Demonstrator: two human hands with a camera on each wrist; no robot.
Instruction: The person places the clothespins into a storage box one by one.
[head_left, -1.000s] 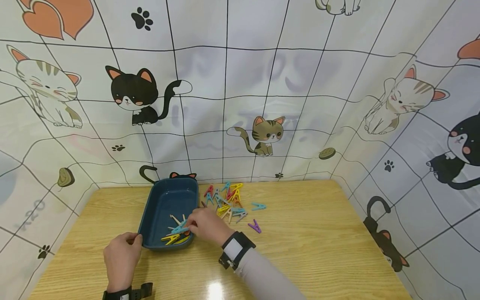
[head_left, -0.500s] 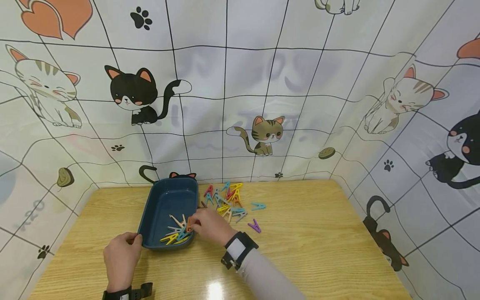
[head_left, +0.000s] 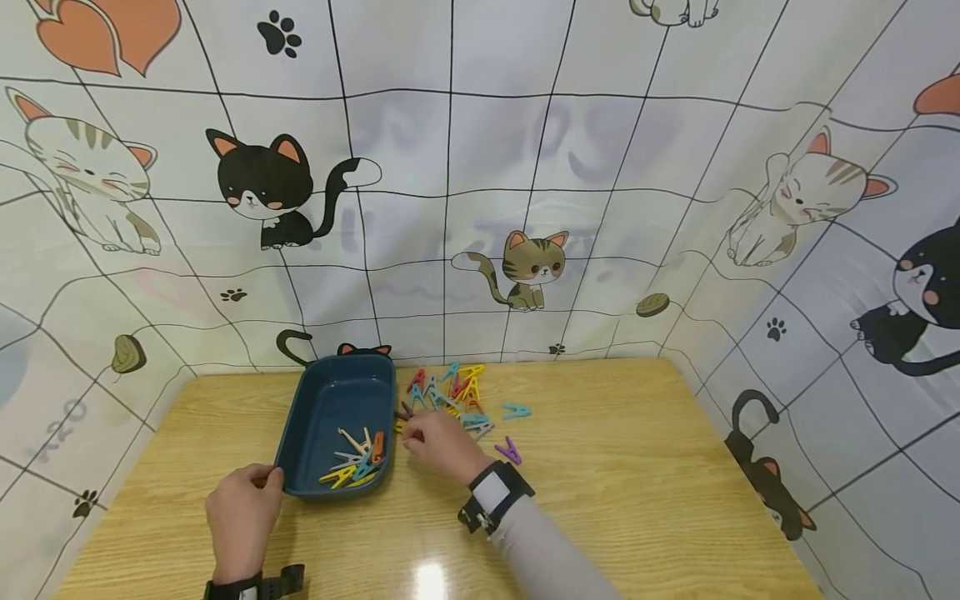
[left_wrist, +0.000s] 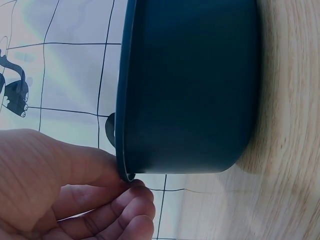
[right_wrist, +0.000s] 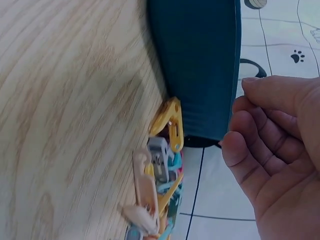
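Note:
A dark blue plastic tray (head_left: pixel 333 408) stands on the left half of the table, with several clothespins (head_left: pixel 362 467) in its near end, an orange clothespin (head_left: pixel 378 447) among them. My left hand (head_left: pixel 244 512) pinches the tray's rim at the near left corner between thumb and fingers, as the left wrist view shows. My right hand (head_left: pixel 446 446) is just outside the tray's right wall, fingers loosely curled with nothing between them. Below it in the right wrist view, a yellow clothespin (right_wrist: pixel 170 122) lies against the tray wall, beside a beige clothespin (right_wrist: pixel 145 187).
A loose pile of coloured clothespins (head_left: pixel 450 396) lies right of the tray, partly hidden by the right hand. A light blue clothespin (head_left: pixel 517 411) and a purple clothespin (head_left: pixel 508 450) lie apart from it. Behind the wooden table (head_left: pixel 622 483) hangs a cat-print sheet (head_left: pixel 600 150).
My right hand has let go of the orange clothespin in the tray and moved right, out past the rim. My left hand has kept its grip on the tray.

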